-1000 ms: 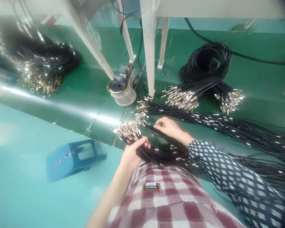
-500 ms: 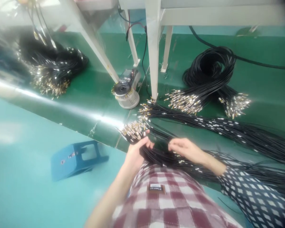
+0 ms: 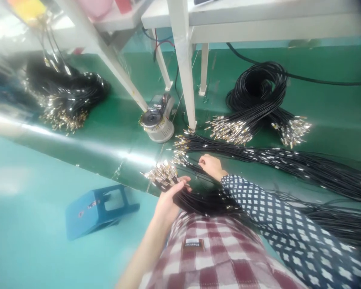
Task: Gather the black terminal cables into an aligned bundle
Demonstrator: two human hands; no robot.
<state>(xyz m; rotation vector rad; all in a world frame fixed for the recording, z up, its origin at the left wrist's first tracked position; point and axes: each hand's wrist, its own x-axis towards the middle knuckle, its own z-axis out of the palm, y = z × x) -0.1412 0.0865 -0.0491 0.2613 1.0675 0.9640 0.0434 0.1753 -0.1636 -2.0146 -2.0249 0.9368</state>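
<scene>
A bundle of thin black cables (image 3: pixel 198 202) with metal-tipped ends (image 3: pixel 161 175) lies across my lap. My left hand (image 3: pixel 171 196) is wrapped around it just behind the tips, which fan out to the left. My right hand (image 3: pixel 212 166) is stretched forward over a few loose black cables, its fingers pinched together. Whether a cable is between those fingertips is too small to make out. Just beyond it runs a long spread of black cables (image 3: pixel 243 150) on the green floor, with its metal ends at the left.
A coiled cable bundle (image 3: pixel 255 96) lies behind, and another dark bundle (image 3: pixel 69 92) is at far left. A round grey-white device (image 3: pixel 158 124) stands by a white table leg (image 3: pixel 183 80). A blue plastic stool (image 3: pixel 99 208) is on the floor at my left.
My right hand has moved forward and slightly left, away from the lap bundle to the loose cables beyond. My left hand keeps its hold, shifted slightly down and left in view.
</scene>
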